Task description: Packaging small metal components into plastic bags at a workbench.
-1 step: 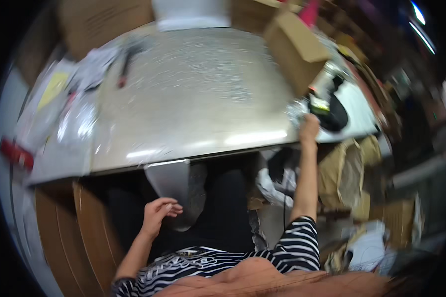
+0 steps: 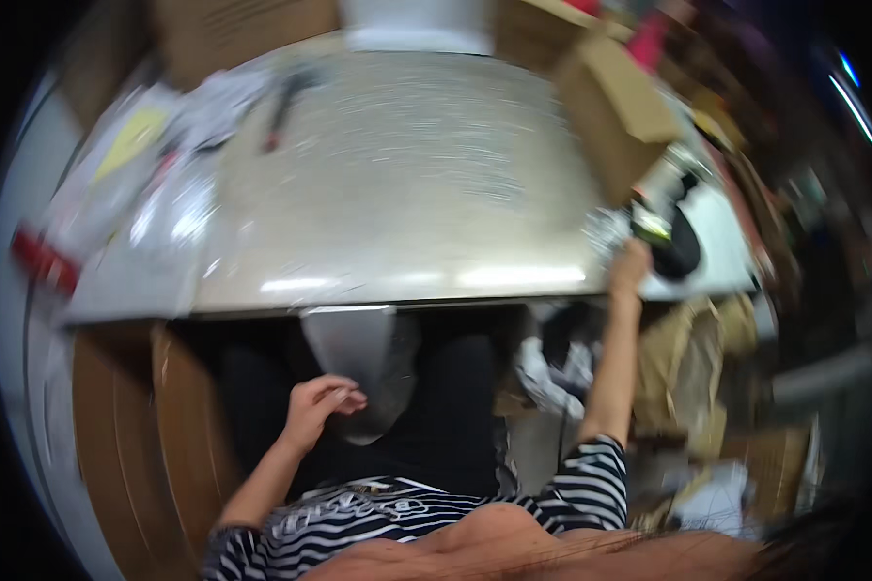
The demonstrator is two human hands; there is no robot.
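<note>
My right hand [image 2: 630, 266] is stretched out to the right end of the grey table [image 2: 407, 194]. It touches the table's edge just below a black object with a white and green piece on it [image 2: 664, 228]. Blur hides whether the fingers grip anything. My left hand [image 2: 320, 407] hangs below the table's front edge over my lap, fingers loosely curled and holding nothing. It is beside a pale grey rounded thing [image 2: 358, 363] that sits under the table.
A cardboard box [image 2: 615, 111] stands at the table's far right. Clear plastic bags [image 2: 165, 213] and a red item [image 2: 44, 261] lie along the left side. Brown cardboard sheets [image 2: 126, 426] lean at lower left. Crumpled paper and bags [image 2: 688, 387] pile up at the right.
</note>
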